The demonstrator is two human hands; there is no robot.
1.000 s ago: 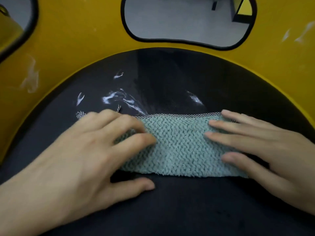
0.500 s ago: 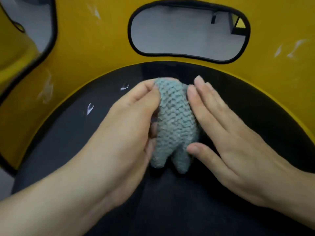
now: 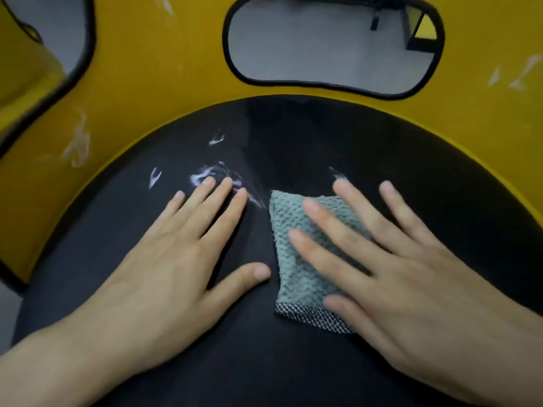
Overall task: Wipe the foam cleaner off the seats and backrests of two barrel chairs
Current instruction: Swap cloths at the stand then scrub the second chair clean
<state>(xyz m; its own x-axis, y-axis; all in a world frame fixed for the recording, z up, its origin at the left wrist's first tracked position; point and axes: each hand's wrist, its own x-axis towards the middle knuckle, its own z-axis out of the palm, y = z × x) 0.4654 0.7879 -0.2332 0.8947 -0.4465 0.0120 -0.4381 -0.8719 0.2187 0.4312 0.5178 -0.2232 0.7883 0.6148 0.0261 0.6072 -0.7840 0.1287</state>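
A folded green cloth [image 3: 296, 271] with a checkered hem lies on the black seat [image 3: 235, 362] of a yellow barrel chair. My right hand [image 3: 396, 274] lies flat on the cloth with fingers spread, pressing it down. My left hand [image 3: 170, 259] rests flat and bare on the seat to the left of the cloth, its fingertips at white foam streaks [image 3: 205, 176]. More foam smears show on the yellow backrest [image 3: 78, 142] at left and at far right [image 3: 517, 71].
The backrest curves around the seat and has black-rimmed cut-outs, one at top centre [image 3: 332, 45] and one at top left [image 3: 67, 36], with grey floor seen through them. A dark furniture leg stands beyond the centre opening.
The cloth was spread wide under both hands, then bunched between them; now it lies folded under my right hand alone. My left hand has let go and lies flat on the seat.
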